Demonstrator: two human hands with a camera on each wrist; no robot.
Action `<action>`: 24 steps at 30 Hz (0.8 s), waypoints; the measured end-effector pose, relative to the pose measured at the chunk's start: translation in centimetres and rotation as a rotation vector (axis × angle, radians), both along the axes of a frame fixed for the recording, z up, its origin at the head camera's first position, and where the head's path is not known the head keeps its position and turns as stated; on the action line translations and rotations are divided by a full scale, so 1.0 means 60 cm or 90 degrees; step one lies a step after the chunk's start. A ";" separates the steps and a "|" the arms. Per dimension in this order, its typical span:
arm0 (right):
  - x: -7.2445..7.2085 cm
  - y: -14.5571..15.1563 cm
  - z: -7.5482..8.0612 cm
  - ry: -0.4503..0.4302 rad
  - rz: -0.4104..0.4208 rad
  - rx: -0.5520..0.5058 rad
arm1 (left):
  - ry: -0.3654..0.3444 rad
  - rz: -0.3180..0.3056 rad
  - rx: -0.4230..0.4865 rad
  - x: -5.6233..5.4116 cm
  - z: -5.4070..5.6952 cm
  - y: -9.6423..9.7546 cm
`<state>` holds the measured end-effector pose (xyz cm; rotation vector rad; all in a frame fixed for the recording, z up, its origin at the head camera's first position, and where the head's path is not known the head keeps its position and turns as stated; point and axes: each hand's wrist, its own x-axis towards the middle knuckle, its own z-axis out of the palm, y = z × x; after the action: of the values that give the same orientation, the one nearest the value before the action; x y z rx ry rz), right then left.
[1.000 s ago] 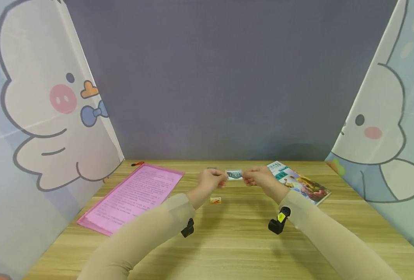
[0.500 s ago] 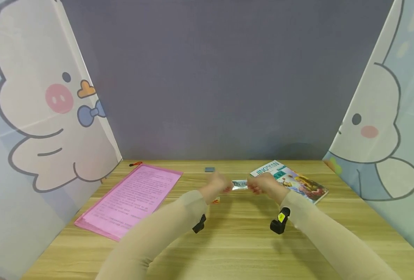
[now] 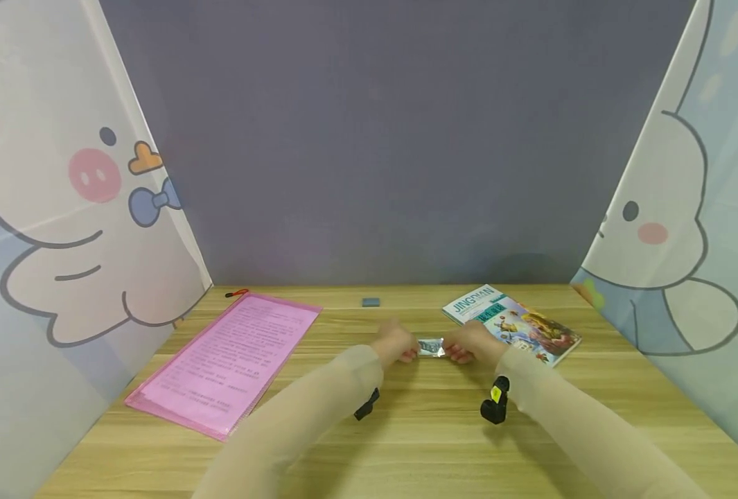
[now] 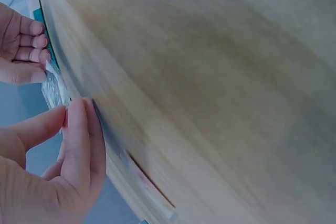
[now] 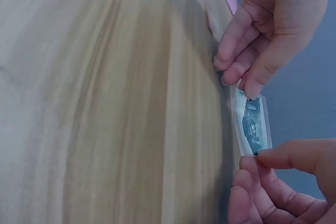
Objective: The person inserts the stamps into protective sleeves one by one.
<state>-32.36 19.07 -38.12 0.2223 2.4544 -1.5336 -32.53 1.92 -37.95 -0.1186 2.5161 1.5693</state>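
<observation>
Between my two hands is a small green-and-white stamp in a clear plastic sleeve (image 3: 432,348), held over the table. My left hand (image 3: 396,342) pinches one short end between thumb and fingers. The opposite end is pinched by my right hand (image 3: 471,342). In the right wrist view the stamp (image 5: 253,121) faces the camera, its dark blue-green picture visible. The left wrist view catches the sleeve (image 4: 53,88) nearly edge-on, with a small flat card (image 4: 149,182) lying on the table beyond the left fingers. In the head view that card is hidden behind the left arm.
A pink document pouch (image 3: 231,360) with a printed sheet lies at the left. A magazine (image 3: 518,326) lies at the right behind the right hand. Near the back edge is a small blue-grey rectangle (image 3: 371,302). A grey panel (image 3: 369,138) stands behind the wooden table (image 3: 418,443).
Both hands have come nearer and slightly right with the stamp still pinched between them. The blue-grey rectangle and more of the magazine are uncovered; the small orange card is now covered.
</observation>
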 end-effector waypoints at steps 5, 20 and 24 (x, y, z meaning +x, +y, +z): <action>-0.002 0.004 -0.006 0.009 0.017 0.036 | 0.004 -0.001 -0.070 -0.002 -0.004 0.009; -0.007 0.000 -0.010 0.009 0.007 0.087 | 0.019 -0.028 -0.186 0.002 -0.002 0.015; -0.005 0.001 -0.013 0.012 0.006 0.093 | 0.024 -0.037 -0.190 0.003 -0.004 0.013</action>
<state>-32.69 19.12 -38.89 0.2219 2.5807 -1.3596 -32.37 2.71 -38.18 -0.0536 2.7399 1.1775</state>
